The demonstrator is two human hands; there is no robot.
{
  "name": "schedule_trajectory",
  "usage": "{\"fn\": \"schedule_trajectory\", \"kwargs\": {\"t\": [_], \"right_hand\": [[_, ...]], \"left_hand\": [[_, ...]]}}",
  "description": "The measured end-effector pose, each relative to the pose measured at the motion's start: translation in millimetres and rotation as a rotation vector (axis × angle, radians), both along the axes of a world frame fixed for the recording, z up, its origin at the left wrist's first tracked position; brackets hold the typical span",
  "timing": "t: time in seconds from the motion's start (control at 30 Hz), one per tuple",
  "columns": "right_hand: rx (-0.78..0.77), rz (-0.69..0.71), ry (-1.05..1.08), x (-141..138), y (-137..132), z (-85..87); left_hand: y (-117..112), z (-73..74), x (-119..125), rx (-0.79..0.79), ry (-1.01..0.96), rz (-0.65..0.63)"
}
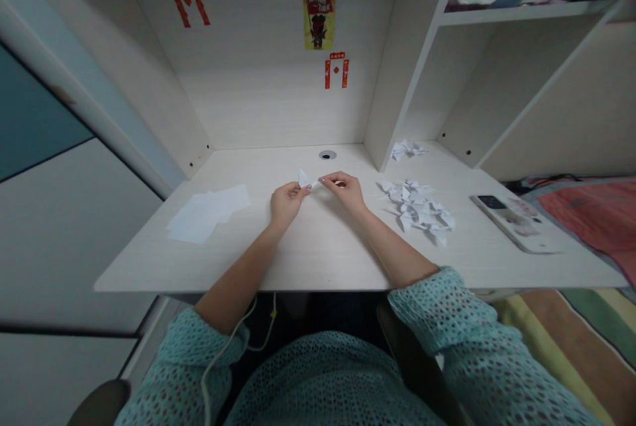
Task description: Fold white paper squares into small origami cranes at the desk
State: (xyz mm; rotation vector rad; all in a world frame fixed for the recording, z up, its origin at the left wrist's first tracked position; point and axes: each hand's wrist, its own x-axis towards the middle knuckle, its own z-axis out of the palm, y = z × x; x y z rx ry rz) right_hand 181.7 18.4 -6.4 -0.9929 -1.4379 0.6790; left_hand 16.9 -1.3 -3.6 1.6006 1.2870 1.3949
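Above the middle of the white desk, a small folded piece of white paper (303, 179) is held between both hands. My left hand (288, 203) pinches its left part, and a pointed white corner sticks up past the fingers. My right hand (346, 192) pinches the other end with thumb and forefinger. To the left lies a loose stack of flat white paper sheets (206, 213). On the right is a pile of small folded paper pieces (417, 207). The exact shape of the held paper is partly hidden by my fingers.
More folded paper pieces (408, 150) lie behind the shelf divider (415, 61). A phone (517, 224) rests on the desk (308, 260) at the right. A round cable hole (327, 156) is at the back. A white cable (218, 356) hangs over my left sleeve.
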Motion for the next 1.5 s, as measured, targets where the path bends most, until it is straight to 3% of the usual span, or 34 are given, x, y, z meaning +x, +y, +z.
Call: {"fn": "schedule_trajectory", "kwargs": {"t": [0.4, 0.73, 1.1, 1.5], "right_hand": [[-0.221, 0.188, 0.16, 1.4, 5.9, -5.3], [-0.113, 0.191, 0.053, 3.8, 8.4, -8.3], [-0.14, 0.123, 0.04, 5.2, 4.6, -3.3], [-0.067, 0.042, -0.029, 3.6, 8.2, -8.7]], "left_hand": [[1.3, -2.1, -2.4, -0.017, 0.105, 0.052], [4.0, -5.9, -2.2, 0.024, 0.045, -0.037], [3.3, -3.7, -3.2, 0.0, 0.063, -0.019], [2.7, -4.3, -3.0, 0.008, 0.109, -0.023]]}}
